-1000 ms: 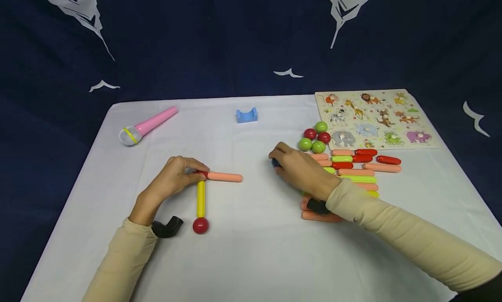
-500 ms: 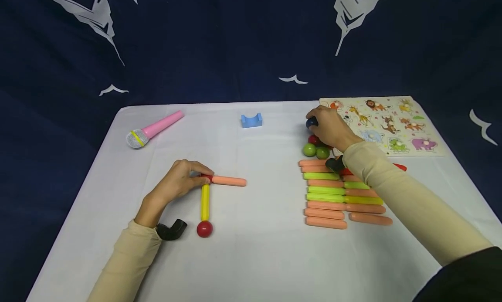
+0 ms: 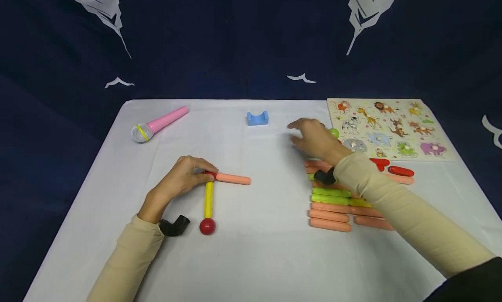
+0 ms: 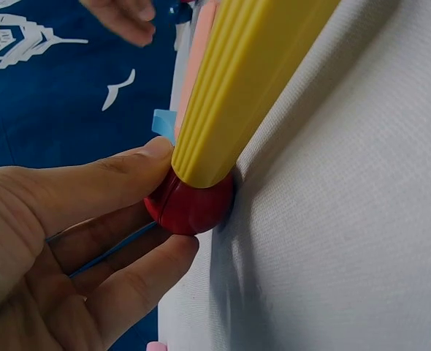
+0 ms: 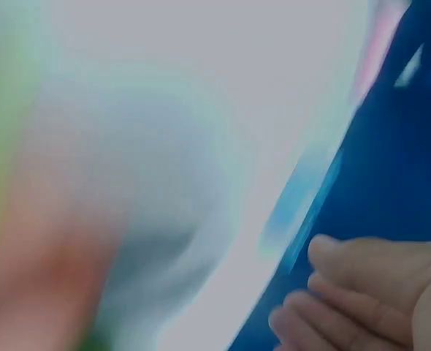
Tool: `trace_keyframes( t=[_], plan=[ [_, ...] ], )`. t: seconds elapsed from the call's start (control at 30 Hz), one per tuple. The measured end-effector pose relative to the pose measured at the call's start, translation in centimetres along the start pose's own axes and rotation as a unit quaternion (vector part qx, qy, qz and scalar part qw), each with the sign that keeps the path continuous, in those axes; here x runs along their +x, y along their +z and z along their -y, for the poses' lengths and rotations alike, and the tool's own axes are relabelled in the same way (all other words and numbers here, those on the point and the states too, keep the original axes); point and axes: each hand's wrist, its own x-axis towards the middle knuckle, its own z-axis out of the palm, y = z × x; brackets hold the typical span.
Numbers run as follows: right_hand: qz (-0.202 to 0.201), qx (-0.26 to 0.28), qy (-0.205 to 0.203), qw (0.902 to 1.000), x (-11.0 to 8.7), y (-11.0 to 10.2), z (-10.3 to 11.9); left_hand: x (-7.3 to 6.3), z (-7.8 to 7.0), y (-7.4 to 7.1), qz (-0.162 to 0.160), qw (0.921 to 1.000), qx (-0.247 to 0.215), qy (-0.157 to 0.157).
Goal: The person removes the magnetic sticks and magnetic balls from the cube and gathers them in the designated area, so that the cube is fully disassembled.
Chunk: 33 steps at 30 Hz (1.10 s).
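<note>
My left hand (image 3: 182, 180) pinches a red ball (image 4: 193, 205) between thumb and fingers. A yellow ribbed stick (image 3: 208, 200) runs from this ball toward the near side, ending at a second red ball (image 3: 207, 226). A peach stick (image 3: 233, 179) points right from the pinched ball. Over the right side of the table, my right hand (image 3: 317, 138) has its fingers spread with nothing in them. It covers most of the ball cluster; one green ball (image 3: 334, 133) shows past it. A dark blue ball (image 4: 179, 12) appears near that hand in the left wrist view.
Peach, green, yellow and red sticks (image 3: 329, 225) lie in rows under the right forearm. An animal puzzle board (image 3: 378, 139) lies behind them. A blue cradle-shaped block (image 3: 257, 118) and a pink toy microphone (image 3: 161, 123) stand toward the back edge.
My right hand carried the dark blue ball back to the ball cluster, let it go, and has moved left with fingers opened. My left hand keeps its pinch on the red ball.
</note>
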Motion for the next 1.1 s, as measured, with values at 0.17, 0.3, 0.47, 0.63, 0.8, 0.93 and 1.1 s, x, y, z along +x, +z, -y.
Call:
trace_keyframes(
  t=[0.17,0.3,0.47,0.63,0.8,0.93,1.1],
  plan=[
    [0.064,0.045,-0.134,0.9879,-1.4,4.5,7.7,0.2,-0.1,0.1,0.0,1.0,0.007,0.004],
    [0.064,0.009,-0.167,0.9838,-2.0,7.9,11.0,0.3,0.0,0.3,0.005,0.9999,0.002,0.011],
    [0.023,-0.03,-0.185,0.982,-1.9,9.3,11.5,0.1,-0.1,0.2,0.005,0.9999,0.0,0.012],
    [0.022,-0.042,-0.188,0.981,-2.3,8.7,11.0,0.3,-0.6,0.3,0.012,0.9996,0.007,0.024],
    [0.018,-0.053,-0.174,0.9832,-4.6,7.3,8.7,0.3,-1.0,0.7,0.01,0.9996,0.025,0.012],
    [0.02,-0.032,-0.132,0.9906,-7.5,4.7,5.4,0.2,-0.9,0.6,0.01,0.9997,0.023,0.002],
    [0.001,0.003,-0.08,0.9968,-12.4,0.8,-0.3,0.2,-0.7,0.5,0.008,0.9996,0.024,0.008]
  ],
)
